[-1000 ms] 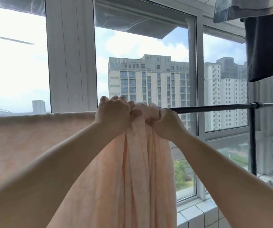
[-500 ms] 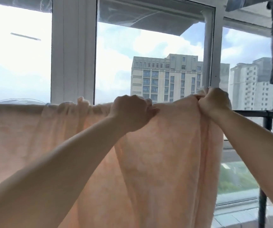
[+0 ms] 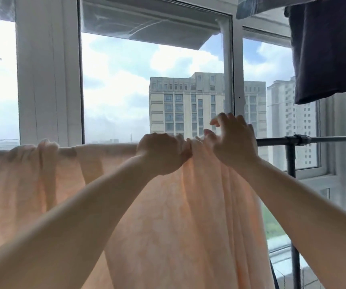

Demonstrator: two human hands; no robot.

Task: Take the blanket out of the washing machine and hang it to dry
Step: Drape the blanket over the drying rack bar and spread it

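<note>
My left hand grips the blanket on the rail; my right hand hovers released. Next, I should spread the bunched folds rightward.

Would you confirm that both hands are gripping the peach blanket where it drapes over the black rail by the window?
Not quite: only the left hand grips the peach blanket. The head view shows the right hand open, fingers spread above the fabric. The blanket does drape over the black rail by the window.
</note>
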